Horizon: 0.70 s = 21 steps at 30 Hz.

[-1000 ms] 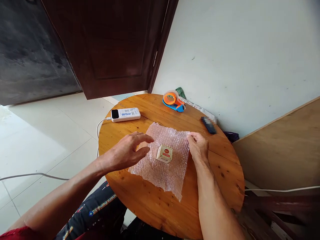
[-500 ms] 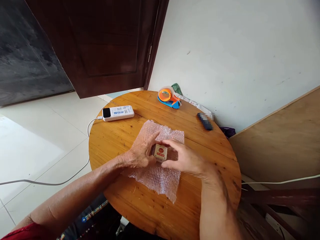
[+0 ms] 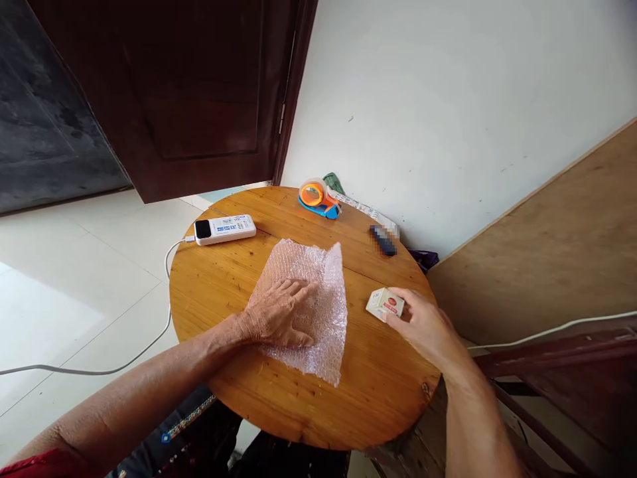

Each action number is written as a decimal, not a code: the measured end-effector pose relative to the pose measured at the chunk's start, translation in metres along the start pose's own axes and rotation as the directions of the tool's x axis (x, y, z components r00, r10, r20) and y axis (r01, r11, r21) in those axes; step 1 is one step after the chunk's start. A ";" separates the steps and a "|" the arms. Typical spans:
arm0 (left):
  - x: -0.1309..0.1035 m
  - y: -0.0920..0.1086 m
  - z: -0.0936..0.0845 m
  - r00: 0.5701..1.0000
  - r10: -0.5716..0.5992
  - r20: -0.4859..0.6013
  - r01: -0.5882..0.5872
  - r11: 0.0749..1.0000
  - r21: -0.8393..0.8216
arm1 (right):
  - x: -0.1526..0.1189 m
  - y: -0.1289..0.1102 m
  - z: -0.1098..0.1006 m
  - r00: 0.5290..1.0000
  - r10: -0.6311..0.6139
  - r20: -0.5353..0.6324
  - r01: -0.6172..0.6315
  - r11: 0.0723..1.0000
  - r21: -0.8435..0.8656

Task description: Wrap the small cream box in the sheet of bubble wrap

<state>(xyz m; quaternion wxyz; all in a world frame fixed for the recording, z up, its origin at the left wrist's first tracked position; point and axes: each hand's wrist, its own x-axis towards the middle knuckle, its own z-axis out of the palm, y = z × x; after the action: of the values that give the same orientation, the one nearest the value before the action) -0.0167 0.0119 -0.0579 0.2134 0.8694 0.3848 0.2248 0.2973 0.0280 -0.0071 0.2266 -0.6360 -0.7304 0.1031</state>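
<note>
A pinkish sheet of bubble wrap (image 3: 326, 312) lies on the round wooden table (image 3: 298, 415). My left hand (image 3: 283, 312) rests flat on the left part of the sheet, fingers spread, holding nothing. To the right of the sheet, my right hand (image 3: 418, 322) grips a small cream box (image 3: 385, 303) with a red mark between thumb and fingers. The box is tilted, and its contact with the table is unclear. The right edge of the wrap curls up slightly.
An orange and blue tape dispenser (image 3: 319, 198) stands at the back edge, near a printed strip (image 3: 365, 209). A blurred dark object (image 3: 383, 240) lies at the back right. A white device (image 3: 225, 229) with a cable (image 3: 168, 265) sits at the left.
My right hand has carried the small box off the bubble wrap to the right. My left hand has let go of the box and flattened onto the wrap. The view has shifted slightly.
</note>
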 end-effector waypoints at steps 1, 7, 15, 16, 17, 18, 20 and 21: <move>0.000 0.000 0.001 1.000 0.027 0.006 -0.027 0.999 0.030 | -0.001 0.008 0.004 0.999 0.029 -0.020 -0.029 1.000 -0.001; 0.000 -0.001 0.001 0.996 0.087 0.035 -0.090 0.987 0.132 | -0.016 -0.038 -0.008 0.948 -0.068 -0.310 0.091 0.994 0.059; 0.001 0.001 0.003 0.998 0.057 0.032 -0.061 0.989 0.132 | -0.016 -0.149 0.038 0.885 -0.463 -0.054 0.454 0.830 0.323; 0.001 0.001 0.003 0.998 0.060 0.029 -0.063 0.989 0.130 | -0.010 -0.148 0.052 0.889 -0.457 -0.030 0.443 0.839 0.316; 0.001 0.001 0.003 0.997 0.069 0.026 -0.071 0.989 0.133 | -0.004 -0.145 0.064 0.897 -0.441 -0.019 0.427 0.856 0.290; 0.001 0.000 0.004 0.996 0.084 0.024 -0.087 0.987 0.138 | 0.002 -0.138 0.074 0.909 -0.417 -0.011 0.406 0.879 0.250; 0.001 -0.002 0.004 0.993 0.115 0.023 -0.117 0.981 0.155 | 0.010 -0.122 0.086 0.937 -0.349 0.011 0.346 0.931 0.116; 0.001 -0.002 0.004 0.992 0.120 0.027 -0.123 0.979 0.163 | 0.012 -0.113 0.088 0.948 -0.317 0.020 0.317 0.948 0.031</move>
<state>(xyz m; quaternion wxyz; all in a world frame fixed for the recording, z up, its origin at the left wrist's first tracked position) -0.0154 0.0135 -0.0620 0.1301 0.9078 0.3464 0.1974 0.1552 0.0325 -0.0324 0.2396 -0.5059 -0.8244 0.0831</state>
